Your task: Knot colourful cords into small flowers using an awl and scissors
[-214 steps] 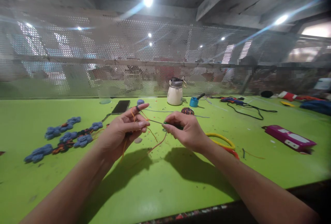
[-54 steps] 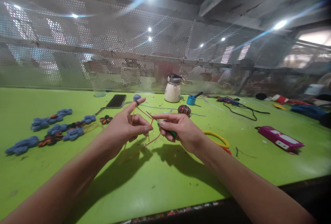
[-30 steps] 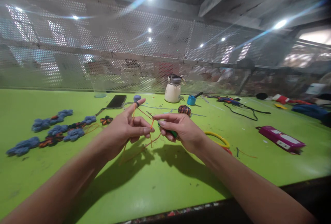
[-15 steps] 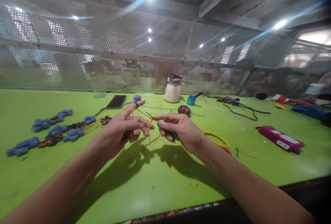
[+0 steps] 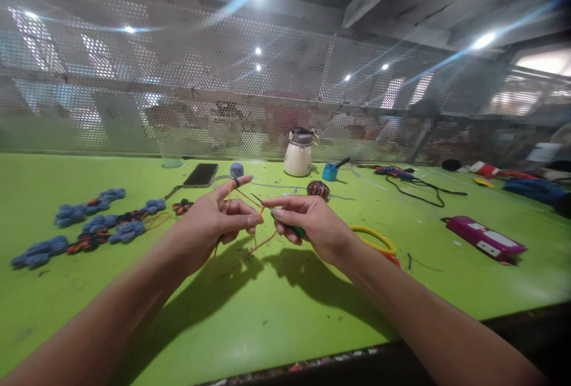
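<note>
My right hand (image 5: 307,218) grips a crochet hook (image 5: 296,231) by its green handle, and the thin metal tip points up and left. Orange yarn (image 5: 261,212) loops around the hook's shaft. My left hand (image 5: 218,213) pinches that yarn between thumb and fingers just below the hook. Its index finger is stretched out, with a dark band of yarn round it and a strand running to the hook. Loose yarn hangs below both hands. A dark orange-and-black ball of yarn (image 5: 318,190) lies behind my right hand. Whatever sits inside my left palm is hidden.
Blue and dark crocheted flower strips (image 5: 127,231) lie at left, near a phone (image 5: 201,175). Behind stand a white bottle (image 5: 298,157) and a blue pot (image 5: 330,172). Yellow-handled scissors (image 5: 379,236) and a purple power strip (image 5: 486,239) lie right on the green table (image 5: 276,326).
Half a second ago my left thumb and fingers were spread apart; now they pinch the yarn. Over seven seconds the hook's tip has turned up, and the whole view has shifted slightly.
</note>
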A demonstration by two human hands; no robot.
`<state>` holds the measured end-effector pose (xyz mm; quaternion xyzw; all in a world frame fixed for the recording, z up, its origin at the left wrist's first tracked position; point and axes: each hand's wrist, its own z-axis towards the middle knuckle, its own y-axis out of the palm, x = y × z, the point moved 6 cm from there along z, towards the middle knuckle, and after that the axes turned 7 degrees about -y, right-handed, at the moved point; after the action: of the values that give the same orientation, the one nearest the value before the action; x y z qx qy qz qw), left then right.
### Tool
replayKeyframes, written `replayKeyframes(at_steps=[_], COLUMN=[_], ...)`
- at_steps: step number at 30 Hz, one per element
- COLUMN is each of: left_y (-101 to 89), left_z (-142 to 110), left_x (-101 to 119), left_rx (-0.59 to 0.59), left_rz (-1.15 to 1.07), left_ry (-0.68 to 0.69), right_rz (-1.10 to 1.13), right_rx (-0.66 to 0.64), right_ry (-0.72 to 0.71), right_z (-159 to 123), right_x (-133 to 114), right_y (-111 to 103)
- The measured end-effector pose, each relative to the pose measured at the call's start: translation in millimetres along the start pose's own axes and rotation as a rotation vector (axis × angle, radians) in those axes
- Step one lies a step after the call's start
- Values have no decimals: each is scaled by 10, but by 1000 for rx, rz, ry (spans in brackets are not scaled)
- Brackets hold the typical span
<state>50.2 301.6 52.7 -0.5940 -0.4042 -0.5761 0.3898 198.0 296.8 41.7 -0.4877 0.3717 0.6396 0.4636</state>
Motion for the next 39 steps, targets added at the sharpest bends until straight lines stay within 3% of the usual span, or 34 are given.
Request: replayKeyframes(at_steps=[13,30,35,39], left_y=[15,5,11,69], left_z=[10,40,29,-47], left_x=[25,-55,16,89], left_rx=[-9,106,161,289], left_rz=[-75,-16,278,610], left_ry=[13,0,185,337], right_rz=[40,-56,-177,-66], right_rx=[-18,2,2,44], right_ry=[-10,-15,-47,20], right_z=[7,4,26,13], right_x=[37,43,38,116], right_y=[13,40,34,36])
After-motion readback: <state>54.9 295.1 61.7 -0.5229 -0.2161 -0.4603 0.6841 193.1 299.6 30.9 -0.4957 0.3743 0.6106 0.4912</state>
